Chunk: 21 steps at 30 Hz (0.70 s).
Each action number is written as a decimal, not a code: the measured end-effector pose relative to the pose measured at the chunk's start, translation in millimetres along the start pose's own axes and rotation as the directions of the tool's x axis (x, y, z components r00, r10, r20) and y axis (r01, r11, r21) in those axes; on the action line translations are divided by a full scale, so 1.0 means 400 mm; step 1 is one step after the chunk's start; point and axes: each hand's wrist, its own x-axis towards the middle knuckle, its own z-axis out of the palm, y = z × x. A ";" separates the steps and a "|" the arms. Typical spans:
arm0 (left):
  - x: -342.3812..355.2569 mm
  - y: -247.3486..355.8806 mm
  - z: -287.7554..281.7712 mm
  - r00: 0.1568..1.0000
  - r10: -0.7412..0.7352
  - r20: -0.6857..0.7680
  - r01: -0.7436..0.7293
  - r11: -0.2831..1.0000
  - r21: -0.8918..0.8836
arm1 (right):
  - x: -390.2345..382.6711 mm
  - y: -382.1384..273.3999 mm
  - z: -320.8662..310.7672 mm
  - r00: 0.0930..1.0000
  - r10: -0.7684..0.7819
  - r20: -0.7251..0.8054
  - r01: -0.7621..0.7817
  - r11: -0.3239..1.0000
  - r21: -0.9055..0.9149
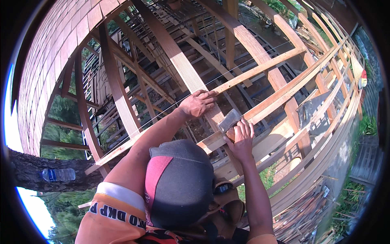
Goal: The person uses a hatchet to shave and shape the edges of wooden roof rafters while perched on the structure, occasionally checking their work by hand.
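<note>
My left hand [197,105] is closed at a grooved rafter [180,61], its curled fingertips against a narrow wooden batten [260,67]; whatever is pinched there is too small to make out. A thin string [154,119] runs close by. Just to the right, my right hand [241,138] grips a hammer [228,120] with a grey metal head, held over a lower batten [209,142] where it crosses the rafter. A dark grey and pink cap [178,183] on a head fills the lower middle, between the two forearms.
Open roof framing spans the view, with gaps down to timber below. A shingled surface [61,40] curves along the upper left. A tree trunk [28,166] and a plastic bottle [59,175] are at lower left. Several long slats [333,97] run along the right, above grass.
</note>
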 end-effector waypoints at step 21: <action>0.000 0.007 -0.013 1.000 -0.014 0.012 0.015 0.999 -0.037 | 0.001 -0.003 -0.003 0.999 -0.019 -0.033 0.017 0.999 -0.039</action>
